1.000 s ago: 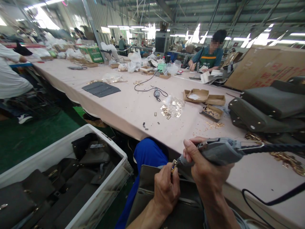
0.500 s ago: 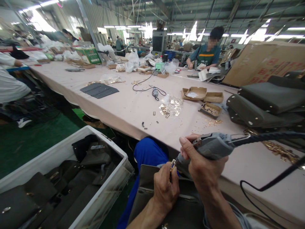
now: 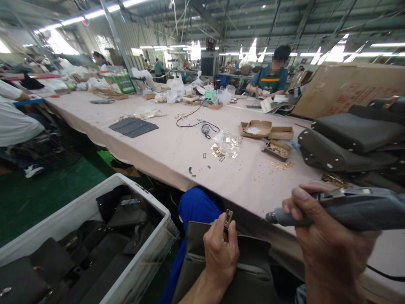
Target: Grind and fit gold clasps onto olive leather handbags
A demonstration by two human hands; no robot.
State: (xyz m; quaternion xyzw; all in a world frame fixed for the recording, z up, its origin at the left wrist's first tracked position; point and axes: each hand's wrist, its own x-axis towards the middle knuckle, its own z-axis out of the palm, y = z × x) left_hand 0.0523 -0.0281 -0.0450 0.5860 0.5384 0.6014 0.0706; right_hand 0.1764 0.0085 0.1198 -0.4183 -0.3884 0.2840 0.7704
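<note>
While thumb and forefinger of the left hand (image 3: 220,251) pinch a gold metal fitting (image 3: 228,217) upright above the dark bag (image 3: 196,240) on the lap, the right hand (image 3: 329,240) has its fingers wrapped around a grey power tool (image 3: 357,207). Tool tip points left, clear of the fitting. Beyond, on the table (image 3: 167,147): loose metal frames (image 3: 226,147), a small carton (image 3: 274,156) of gold parts, stacked dark bags (image 3: 354,135) at right. White crate (image 3: 145,257), left, holds more bags. Across the table: a co-worker (image 3: 268,82) in an apron.
</note>
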